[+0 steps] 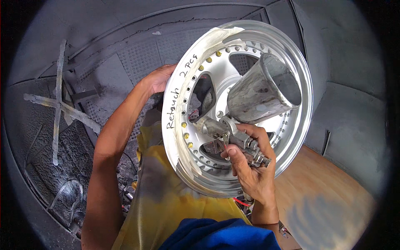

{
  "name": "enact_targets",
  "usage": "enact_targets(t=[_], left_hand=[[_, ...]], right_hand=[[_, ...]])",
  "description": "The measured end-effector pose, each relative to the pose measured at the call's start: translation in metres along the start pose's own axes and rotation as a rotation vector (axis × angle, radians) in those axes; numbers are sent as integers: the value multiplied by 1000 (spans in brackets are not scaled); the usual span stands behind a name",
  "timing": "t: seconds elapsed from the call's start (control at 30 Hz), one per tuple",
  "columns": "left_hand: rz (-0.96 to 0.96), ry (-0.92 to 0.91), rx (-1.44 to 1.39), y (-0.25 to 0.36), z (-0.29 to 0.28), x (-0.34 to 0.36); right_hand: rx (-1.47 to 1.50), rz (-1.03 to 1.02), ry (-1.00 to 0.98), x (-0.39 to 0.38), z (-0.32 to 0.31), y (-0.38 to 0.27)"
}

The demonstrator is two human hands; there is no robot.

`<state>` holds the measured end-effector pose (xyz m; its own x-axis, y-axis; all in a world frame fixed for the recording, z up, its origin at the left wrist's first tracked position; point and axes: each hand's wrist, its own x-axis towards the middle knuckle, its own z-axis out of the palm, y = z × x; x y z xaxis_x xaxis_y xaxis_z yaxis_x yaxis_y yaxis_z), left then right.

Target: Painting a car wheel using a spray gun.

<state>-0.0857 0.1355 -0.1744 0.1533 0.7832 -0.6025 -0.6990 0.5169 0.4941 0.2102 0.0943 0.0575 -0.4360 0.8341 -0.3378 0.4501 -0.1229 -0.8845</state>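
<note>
A silver multi-spoke wheel rim [225, 79] stands tilted in front of me, with small bolts around its face. Cream masking tape [179, 96], with handwriting on it, covers the left part of its lip. My left hand [161, 78] grips the rim's upper left edge, its fingertips hidden behind. Held in my right hand [254, 166] is a metal spray gun [214, 128], its nozzle pointing left across the wheel's lower middle. My index finger and thumb are bent around the gun's body. A large, paint-stained metal cup [254, 93] sits on the gun and hides part of the spokes.
At left, a crusted cross-shaped stand [57, 104] rises beside a dark, rough surface with a bent wire loop [75, 191]. Dimpled panels [139, 58] lie behind the wheel. A wood-coloured board [325, 179] and grey walls [354, 121] are at right. My yellow-stained apron [166, 208] hangs below.
</note>
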Motion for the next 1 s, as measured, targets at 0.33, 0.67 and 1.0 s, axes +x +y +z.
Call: enact_targets(t=[0.33,0.67,1.0], left_hand=[[67,-125,68,-19,-39,29],[79,-118,54,-13,-31,26],[53,-87,46,-15,-30,26]], right_hand=[[44,0,87,2,7,6],[23,-9,10,1,2,8],[24,-40,-8,1,3,13]])
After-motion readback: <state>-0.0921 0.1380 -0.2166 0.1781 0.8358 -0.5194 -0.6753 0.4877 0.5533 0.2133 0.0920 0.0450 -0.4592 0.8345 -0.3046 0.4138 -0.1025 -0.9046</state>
